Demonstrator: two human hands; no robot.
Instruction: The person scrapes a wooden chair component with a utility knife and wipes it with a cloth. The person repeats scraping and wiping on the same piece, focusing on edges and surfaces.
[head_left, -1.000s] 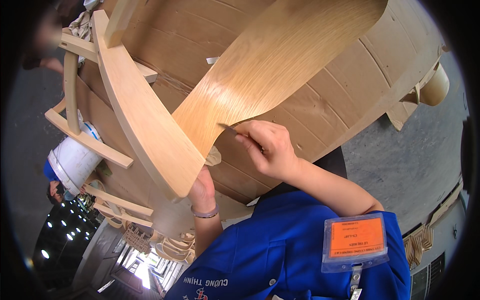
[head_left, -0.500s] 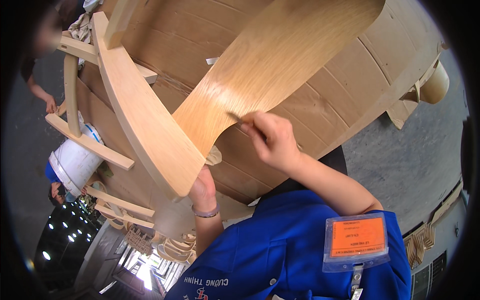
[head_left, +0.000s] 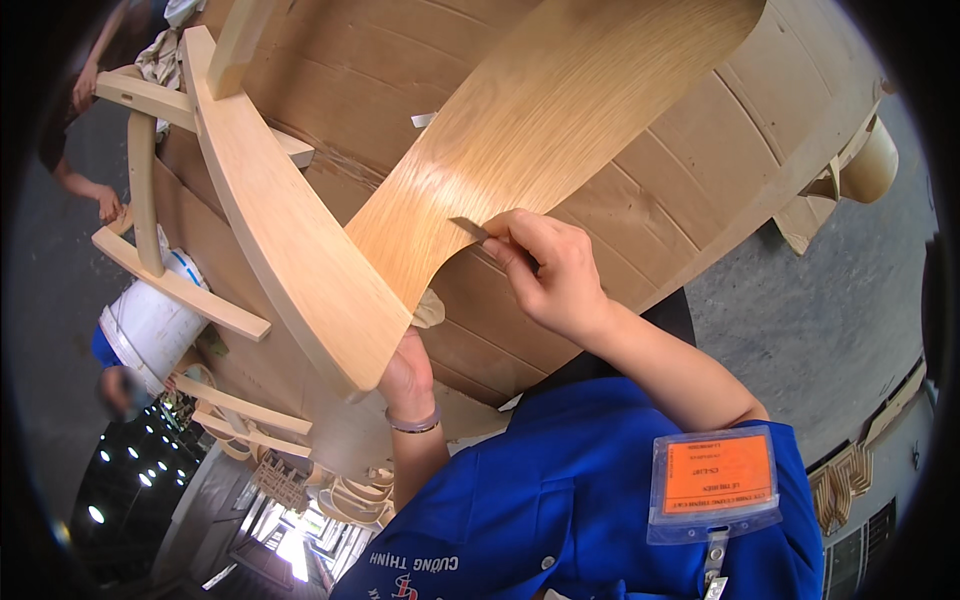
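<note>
A broad, curved wooden panel with visible grain runs from the upper right down to a pale wooden rail; it looks like part of a chair. My right hand pinches a small thin metal blade, its tip over the panel's lower edge where the panel narrows. Under the rail's near end is my left hand, a bracelet on the wrist. Its fingers are hidden behind the wood, so its grip does not show. Just beyond it a pale cloth peeks out below the panel.
Brown cardboard covers the work surface. At the left stands another pale wooden frame, with a co-worker's hand at it. A white bucket is below that frame. A tan cylindrical container stands at the far right.
My right hand and the blade have shifted slightly up and left along the panel's edge. The co-worker's other hand has come onto the frame at the upper left. My left hand stays put.
</note>
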